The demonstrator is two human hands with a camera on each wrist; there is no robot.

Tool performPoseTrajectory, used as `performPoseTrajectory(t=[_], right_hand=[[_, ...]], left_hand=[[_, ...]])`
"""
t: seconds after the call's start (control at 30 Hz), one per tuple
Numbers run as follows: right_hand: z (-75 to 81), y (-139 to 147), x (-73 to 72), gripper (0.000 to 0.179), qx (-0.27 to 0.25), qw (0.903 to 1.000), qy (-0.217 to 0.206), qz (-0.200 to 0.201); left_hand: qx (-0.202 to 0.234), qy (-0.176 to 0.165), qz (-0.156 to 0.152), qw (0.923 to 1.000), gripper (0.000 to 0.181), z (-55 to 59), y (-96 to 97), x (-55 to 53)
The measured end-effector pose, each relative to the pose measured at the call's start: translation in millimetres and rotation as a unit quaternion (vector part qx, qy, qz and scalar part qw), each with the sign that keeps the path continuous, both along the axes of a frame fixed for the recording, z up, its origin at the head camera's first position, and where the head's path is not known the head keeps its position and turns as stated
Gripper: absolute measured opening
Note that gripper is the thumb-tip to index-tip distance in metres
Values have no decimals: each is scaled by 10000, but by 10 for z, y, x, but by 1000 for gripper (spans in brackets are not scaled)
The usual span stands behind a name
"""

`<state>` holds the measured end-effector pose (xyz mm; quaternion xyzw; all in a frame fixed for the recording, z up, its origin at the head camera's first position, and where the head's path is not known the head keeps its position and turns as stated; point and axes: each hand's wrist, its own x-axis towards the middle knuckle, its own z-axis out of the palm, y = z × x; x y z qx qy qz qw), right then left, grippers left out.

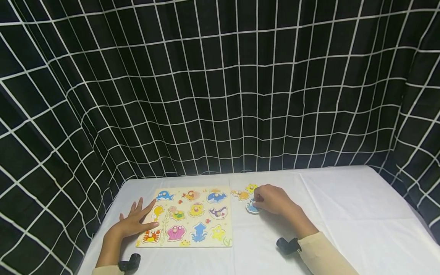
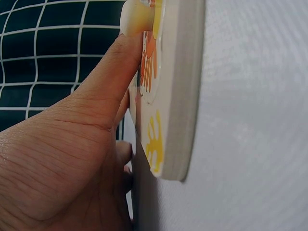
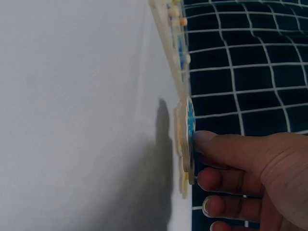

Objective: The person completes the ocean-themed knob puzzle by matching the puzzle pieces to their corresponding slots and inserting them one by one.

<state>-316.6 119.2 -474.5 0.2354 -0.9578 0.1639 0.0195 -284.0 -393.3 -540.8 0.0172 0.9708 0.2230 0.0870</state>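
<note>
A wooden sea-animal puzzle board [image 1: 190, 244] lies flat on the white table, with knobbed pieces such as a pink shell [image 1: 176, 232] and a red crab [image 1: 151, 236]. My left hand [image 1: 132, 223] rests on the board's left side with fingers spread; in the left wrist view its thumb [image 2: 113, 62] touches near a knob. My right hand [image 1: 273, 199] pinches a blue squid puzzle piece [image 1: 252, 206] right of the board. In the right wrist view the blue piece [image 3: 191, 120] is at the thumb tip, its knob hidden by the fingers.
Beyond the right hand, a yellow starfish piece [image 1: 251, 187] and an orange piece [image 1: 240, 195] lie close together at the board's upper right. The white tablecloth [image 1: 343, 198] reaches back to a black curtain [image 1: 220, 95] with a white grid.
</note>
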Motion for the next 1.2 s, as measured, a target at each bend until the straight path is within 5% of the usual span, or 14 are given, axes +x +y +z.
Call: performPoseTrajectory(t=[0.57, 1.2], right_hand=[[205, -224, 149, 12, -194, 9985, 333, 386], [251, -581, 381, 8, -92, 9957, 594, 700]], left_hand=[[-32, -58, -12, 10000, 108, 1, -18, -11], [33, 8, -1, 10000, 108, 16, -1, 11]])
